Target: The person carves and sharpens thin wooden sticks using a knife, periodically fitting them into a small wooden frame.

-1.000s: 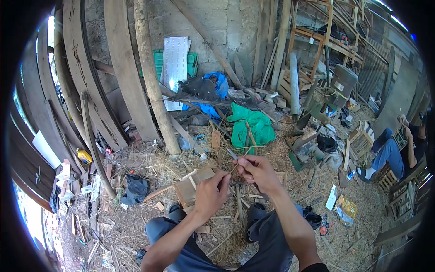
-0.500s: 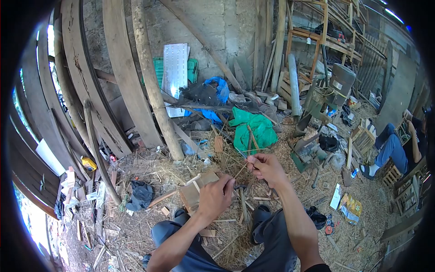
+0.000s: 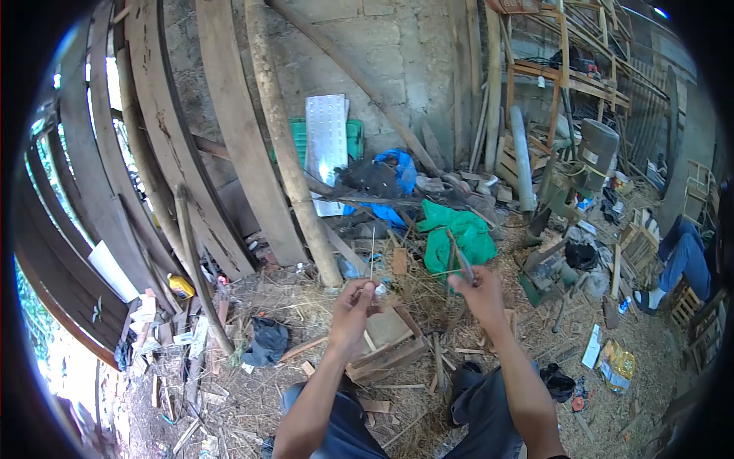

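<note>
While left hand (image 3: 352,310) holds thin stick (image 3: 372,256) upright, fingers pinched shut, right hand's (image 3: 482,298) fingers close round what is probably knife (image 3: 465,268), apart from stick. Stick already slender; amount left cannot be judged.

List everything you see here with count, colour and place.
Thin stick: one, pale, centre
Blade-like tool: one, grey, centre
Wooden box: one, brown, lower centre
Plastic sheet: one, green, right of centre
Tarp: one, blue, near the wall
Panel: one, whitish, upper centre
Jug: one, yellow, left
Planks: several, grey-brown, left side
Bags: at least two, black, floor
Another person's legs: two, blue trousers, right edge
Left hand: one, bare, holding thin stick
Right hand: one, bare, holding blade-like tool
Own legs: two, dark trousers, bottom
</note>
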### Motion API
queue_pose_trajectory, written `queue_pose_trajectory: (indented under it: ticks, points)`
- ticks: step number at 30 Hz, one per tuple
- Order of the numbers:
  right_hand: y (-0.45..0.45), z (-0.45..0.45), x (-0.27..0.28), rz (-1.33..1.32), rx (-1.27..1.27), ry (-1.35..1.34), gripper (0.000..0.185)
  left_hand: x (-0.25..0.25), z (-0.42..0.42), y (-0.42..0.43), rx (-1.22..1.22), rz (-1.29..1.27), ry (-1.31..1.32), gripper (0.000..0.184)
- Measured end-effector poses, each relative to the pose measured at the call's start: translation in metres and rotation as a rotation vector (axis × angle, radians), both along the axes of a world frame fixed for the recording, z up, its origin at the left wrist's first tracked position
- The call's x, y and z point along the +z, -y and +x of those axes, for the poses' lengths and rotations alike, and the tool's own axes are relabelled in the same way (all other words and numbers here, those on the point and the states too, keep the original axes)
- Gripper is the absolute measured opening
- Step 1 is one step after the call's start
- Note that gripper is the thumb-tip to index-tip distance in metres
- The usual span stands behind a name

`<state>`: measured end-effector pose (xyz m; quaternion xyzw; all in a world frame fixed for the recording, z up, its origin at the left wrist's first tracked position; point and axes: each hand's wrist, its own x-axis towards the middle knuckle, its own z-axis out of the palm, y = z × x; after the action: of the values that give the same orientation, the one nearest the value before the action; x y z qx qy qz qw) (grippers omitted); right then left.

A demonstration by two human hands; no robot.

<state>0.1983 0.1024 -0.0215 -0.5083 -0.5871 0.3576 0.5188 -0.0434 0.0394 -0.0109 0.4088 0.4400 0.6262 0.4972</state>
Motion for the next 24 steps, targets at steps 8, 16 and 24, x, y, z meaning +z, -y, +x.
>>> queue_pose_trajectory:
  ticks: [8, 16, 24]
  points:
    - [0.039, -0.058, -0.010, -0.019, 0.437, -0.149, 0.024, -0.025, 0.014, -0.019, 0.081, 0.195, 0.056, 0.014]
    - [0.036, -0.030, 0.021, -0.339, 0.388, -0.403, 0.016, -0.007, 0.009, -0.006, 0.053, 0.009, 0.159, 0.017]
    - [0.021, 0.001, 0.034, -0.239, 0.254, -0.652, 0.013, 0.006, 0.008, 0.013, -0.237, 0.027, -0.433, 0.015]
